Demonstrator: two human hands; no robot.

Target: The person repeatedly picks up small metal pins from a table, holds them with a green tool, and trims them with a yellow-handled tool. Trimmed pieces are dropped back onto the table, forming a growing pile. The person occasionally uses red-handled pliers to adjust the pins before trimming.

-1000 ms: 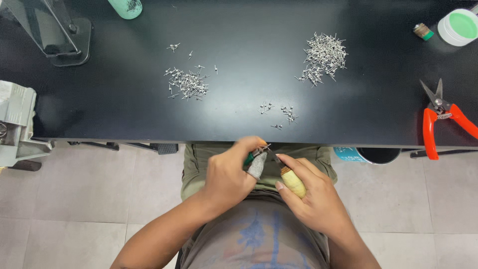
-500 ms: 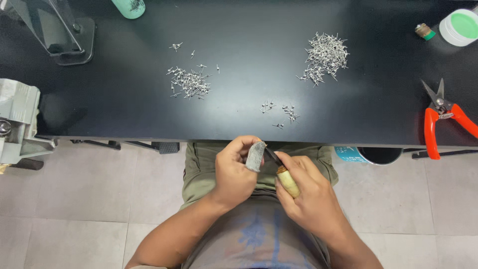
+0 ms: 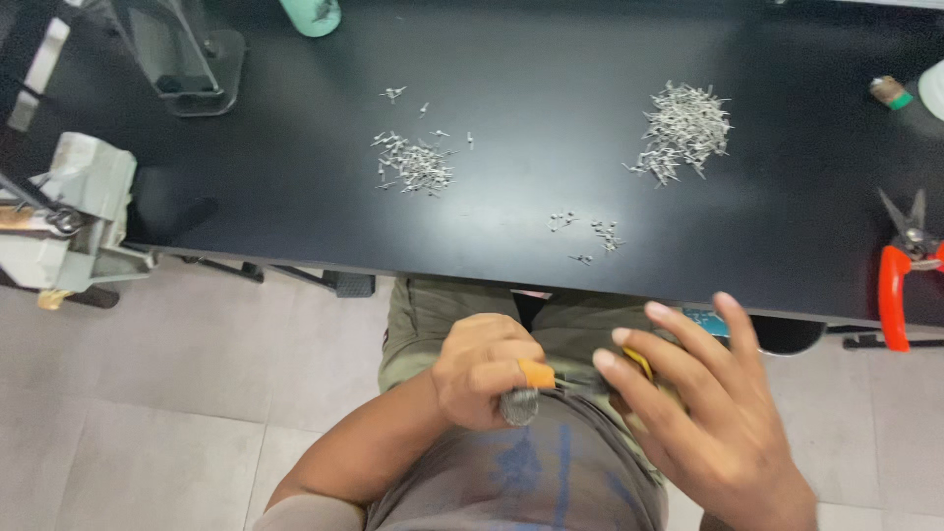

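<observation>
black table [image 3: 511,206] across the top of the view, taken here as landmark. grey vise [image 3: 69,211] clamped at its left edge; dark stand base [image 3: 187,59] at its far left corner. right hand [image 3: 713,413] below its near edge, over the lap, fingers spread and loose, partly covering a yellow-handled tool [image 3: 639,364]; cannot tell whether actually gripped. left hand [image 3: 482,369] also below the near edge, just beside the right, clenched on a small tool with an orange grip [image 3: 536,374] and a round grey end. red-handled snips [image 3: 905,270] lying at its right edge. large pile of small metal pins [image 3: 683,128] on its right half; smaller pile [image 3: 413,162] left of centre; few loose pins [image 3: 590,231] near the front edge.
</observation>
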